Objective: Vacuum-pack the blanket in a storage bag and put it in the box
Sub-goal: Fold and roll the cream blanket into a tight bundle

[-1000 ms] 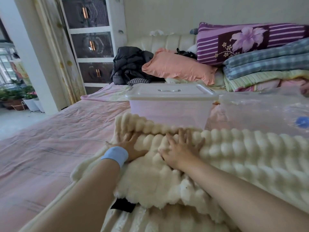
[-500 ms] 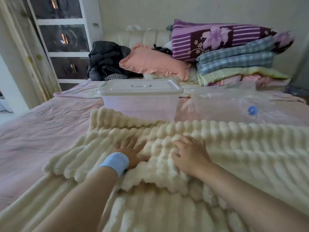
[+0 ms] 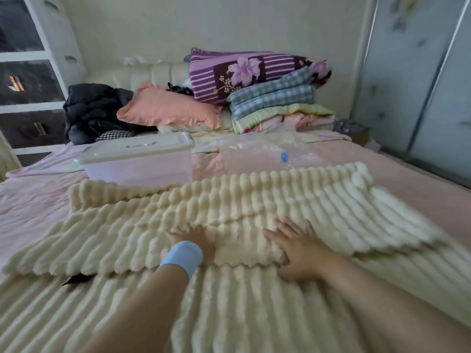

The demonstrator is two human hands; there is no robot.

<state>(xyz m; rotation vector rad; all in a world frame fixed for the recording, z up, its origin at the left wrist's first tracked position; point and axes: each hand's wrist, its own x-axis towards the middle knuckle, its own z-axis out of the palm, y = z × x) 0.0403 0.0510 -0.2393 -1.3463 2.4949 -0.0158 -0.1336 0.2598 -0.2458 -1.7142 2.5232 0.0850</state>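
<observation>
A cream ribbed fleece blanket (image 3: 254, 205) lies folded over itself across the near half of the bed. My left hand (image 3: 196, 238), with a light blue wristband, rests flat on the folded layer, fingers spread. My right hand (image 3: 295, 248) presses flat beside it at the fold's near edge. Neither hand grips anything. Beyond the blanket stands a translucent plastic box (image 3: 142, 164) with its white lid on. To its right a clear storage bag (image 3: 270, 151) with a blue valve lies flat on the sheet.
The pink bedsheet (image 3: 33, 200) covers the bed. At the headboard sit an orange pillow (image 3: 170, 110), a dark jacket (image 3: 94, 110) and a stack of folded quilts (image 3: 275, 103). A white drawer unit (image 3: 33, 72) stands left, wardrobe doors (image 3: 420, 85) right.
Both hands slid toward me and to the right over the blanket, flattening its folded layer. The view swung right, bringing the wardrobe into sight.
</observation>
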